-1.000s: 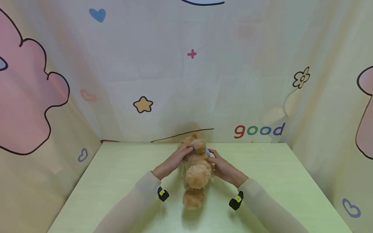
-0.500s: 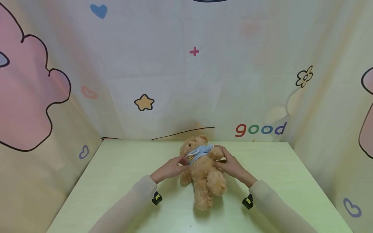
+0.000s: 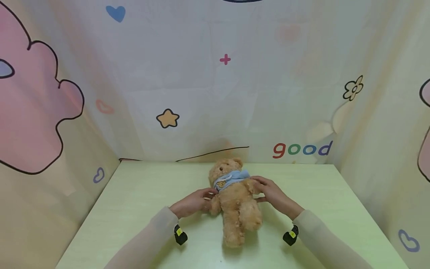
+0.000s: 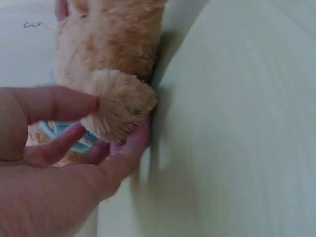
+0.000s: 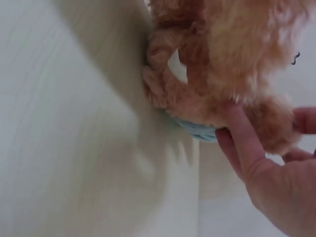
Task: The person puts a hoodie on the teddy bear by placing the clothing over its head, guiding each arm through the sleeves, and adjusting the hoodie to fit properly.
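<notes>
A tan plush teddy bear in a blue hooded top has its face and belly toward the head camera, head near the back curtain and legs toward me. My left hand holds the bear's arm on the left side; in the left wrist view the thumb and fingers pinch its fluffy paw. My right hand holds the other arm, with thumb and fingers on either side of it in the right wrist view. Some fingertips of both hands are hidden behind the fur.
The bear is on a pale green table. A printed curtain with cartoon shapes and the word "good" rises behind the table and along both sides. Dark wrist cameras hang below both wrists.
The bear has turned from a side showing little of its face or top to face-up. Both hands have moved outward onto its arms, and the bear has shifted slightly nearer in the last half second.
</notes>
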### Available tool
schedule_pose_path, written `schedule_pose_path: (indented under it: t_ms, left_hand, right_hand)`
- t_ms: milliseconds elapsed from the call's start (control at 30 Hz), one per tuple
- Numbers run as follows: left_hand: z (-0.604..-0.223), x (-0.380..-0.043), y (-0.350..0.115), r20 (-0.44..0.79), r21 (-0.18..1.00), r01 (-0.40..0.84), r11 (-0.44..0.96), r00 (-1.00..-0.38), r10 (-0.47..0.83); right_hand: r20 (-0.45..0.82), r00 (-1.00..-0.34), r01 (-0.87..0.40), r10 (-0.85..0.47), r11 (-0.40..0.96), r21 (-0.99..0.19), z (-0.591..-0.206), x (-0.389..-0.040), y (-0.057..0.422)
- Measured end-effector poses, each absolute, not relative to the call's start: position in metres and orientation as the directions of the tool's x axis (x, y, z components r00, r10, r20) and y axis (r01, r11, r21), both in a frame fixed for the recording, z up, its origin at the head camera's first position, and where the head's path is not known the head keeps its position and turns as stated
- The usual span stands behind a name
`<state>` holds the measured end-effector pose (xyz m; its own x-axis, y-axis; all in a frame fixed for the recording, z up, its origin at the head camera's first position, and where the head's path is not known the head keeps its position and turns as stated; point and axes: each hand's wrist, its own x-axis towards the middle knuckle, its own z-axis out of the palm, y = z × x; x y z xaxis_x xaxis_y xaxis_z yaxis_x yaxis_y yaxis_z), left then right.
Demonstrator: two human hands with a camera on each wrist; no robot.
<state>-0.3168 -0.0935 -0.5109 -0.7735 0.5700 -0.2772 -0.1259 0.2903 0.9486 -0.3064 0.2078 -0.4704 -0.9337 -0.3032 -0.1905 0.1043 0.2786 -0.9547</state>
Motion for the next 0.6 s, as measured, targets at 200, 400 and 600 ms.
schedule_pose_path:
  t_ms: [200,400,600]
  left_hand:
    - [-0.513,-0.317,-0.086,-0.268,0.954,-0.139,0.264,-0.791,0.550]
    - [-0.512,-0.318,-0.077,-0.271,0.959,-0.176,0.222,-0.798,0.538]
    - [-0.506,-0.324,-0.076,-0.233,0.961,-0.101,0.257,-0.794,0.561]
  right_hand:
    - [-0.140,-0.914,0.014,-0.381,0.314,-0.949,-0.480,-0.304,0.214]
    - [-0.040,-0.917,-0.178,-0.397,0.497,-0.849,-0.480,-0.303,0.217]
    - [-0.132,-0.850,-0.142,-0.510,0.463,-0.875,-0.484,-0.308,0.228]
